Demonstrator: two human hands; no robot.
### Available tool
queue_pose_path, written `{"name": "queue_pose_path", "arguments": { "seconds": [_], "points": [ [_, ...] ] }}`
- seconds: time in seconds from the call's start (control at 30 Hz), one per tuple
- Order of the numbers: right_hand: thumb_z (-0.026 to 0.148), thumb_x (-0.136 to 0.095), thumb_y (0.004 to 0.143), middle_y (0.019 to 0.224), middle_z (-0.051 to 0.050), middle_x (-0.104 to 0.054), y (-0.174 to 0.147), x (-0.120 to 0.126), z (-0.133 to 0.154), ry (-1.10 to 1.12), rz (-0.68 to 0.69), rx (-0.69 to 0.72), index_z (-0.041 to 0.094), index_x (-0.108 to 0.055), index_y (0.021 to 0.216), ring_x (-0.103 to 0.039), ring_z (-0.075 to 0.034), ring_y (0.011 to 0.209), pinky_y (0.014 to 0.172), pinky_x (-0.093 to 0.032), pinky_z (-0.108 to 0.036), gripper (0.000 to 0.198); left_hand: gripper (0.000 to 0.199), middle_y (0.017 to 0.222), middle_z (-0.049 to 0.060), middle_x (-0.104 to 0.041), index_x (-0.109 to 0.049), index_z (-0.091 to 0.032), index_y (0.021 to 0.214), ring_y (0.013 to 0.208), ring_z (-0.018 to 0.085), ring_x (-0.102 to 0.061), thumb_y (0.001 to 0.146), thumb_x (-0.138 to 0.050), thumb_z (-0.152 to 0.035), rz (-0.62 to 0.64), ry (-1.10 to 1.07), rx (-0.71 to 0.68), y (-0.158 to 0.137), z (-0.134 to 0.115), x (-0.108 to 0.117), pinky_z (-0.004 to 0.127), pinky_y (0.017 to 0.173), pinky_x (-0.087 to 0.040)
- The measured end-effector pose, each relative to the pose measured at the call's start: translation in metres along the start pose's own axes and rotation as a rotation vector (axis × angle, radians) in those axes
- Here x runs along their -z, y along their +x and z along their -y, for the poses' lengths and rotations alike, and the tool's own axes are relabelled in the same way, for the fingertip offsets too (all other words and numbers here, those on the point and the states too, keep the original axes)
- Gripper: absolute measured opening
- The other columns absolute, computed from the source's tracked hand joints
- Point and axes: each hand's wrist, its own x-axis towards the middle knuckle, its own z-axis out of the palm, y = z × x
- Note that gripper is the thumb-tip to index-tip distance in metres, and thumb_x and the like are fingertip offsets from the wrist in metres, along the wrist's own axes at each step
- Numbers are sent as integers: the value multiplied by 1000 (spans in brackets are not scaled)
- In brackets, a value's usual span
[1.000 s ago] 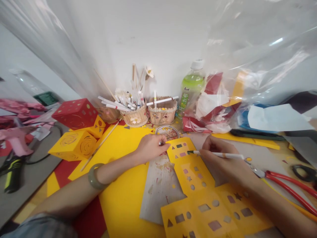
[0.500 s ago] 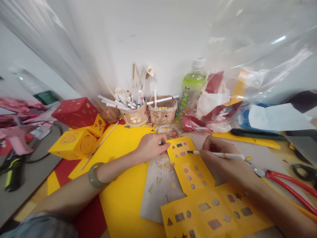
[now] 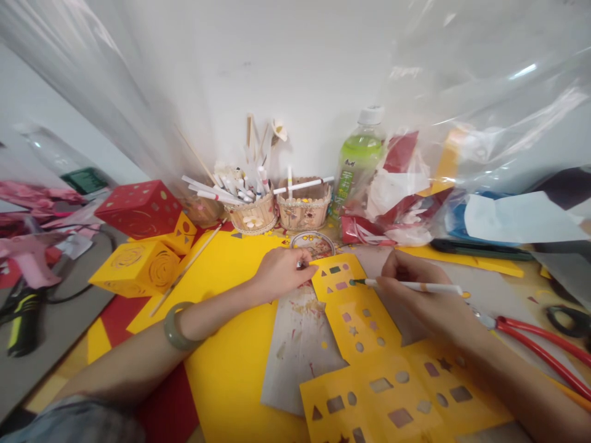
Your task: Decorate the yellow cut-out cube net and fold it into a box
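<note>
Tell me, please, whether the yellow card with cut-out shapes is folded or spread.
Spread: the yellow card lies opened out, its pierced panels side by side, left hand at one corner.

At eight o'clock in the view, a sleeve [image 3: 95,421] is covering the upper part of the left arm [image 3: 124,363]; its cloth is showing a blurred plaid of greyish blue with paler and darker bands, and it is bunching softly at the edge. A step closer to the centre, also toward eight o'clock, a bangle [image 3: 171,326] is circling the left forearm, looking thick, rounded, smooth and grey-green. Toward six o'clock, just below centre, the left hand [image 3: 279,271] is wearing what is looking like a small, shiny ring [image 3: 300,265], its detail blurring. Toward four o'clock, the right forearm [image 3: 498,363] is showing bare.
</note>
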Motion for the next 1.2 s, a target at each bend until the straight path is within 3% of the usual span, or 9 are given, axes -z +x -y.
{"name": "queue_pose_path", "arguments": {
  "seconds": [0.5, 0.73, 1.0, 1.2],
  "points": [
    [18, -46, 75, 56, 4, -38, 0, 1, 0, -6, 19, 15, 20, -37, 60, -34, -10, 53, 46, -28, -23, 19, 19, 57, -4, -59, -65, -21, 72, 56, 13, -53, 76, -53, -35, -3, 13, 0, 1, 0, 0, 22, 51, -34],
    [25, -53, 76, 56, 4, -43, 2, 5, 5, 143, -27, -4, 20, -40, 59, -39, -11, 53, 48, -31, -24, 22, 17, 55, -4, -56, -64, -21, 70, 55, 13, -53, 75, -55, -34, -16, -7, -14, 1, 1, -1, 21, 51, -34],
    [51, -35, 88, 57, 0, -53, -3, 13, 5, 306, -79, -41, 21, -57, 74, -48, -15, 54, 53, -38, -28, 40, 21, 66, -2, -62, -63, -19, 81, 63, 15, -56, 82, -50, -36, -172, -73, 10, 4, 10, -1, 23, 59, -38],
    [43, -55, 79, 52, 3, -47, -3, 9, 15, 257, -13, -154, 20, -50, 58, -44, -11, 50, 46, -33, -24, 32, 20, 79, 1, -67, -61, -18, 86, 72, 17, -60, 85, -47, -33, -225, -126, 26, 7, 14, 1, 25, 68, -43]
  ]
}}
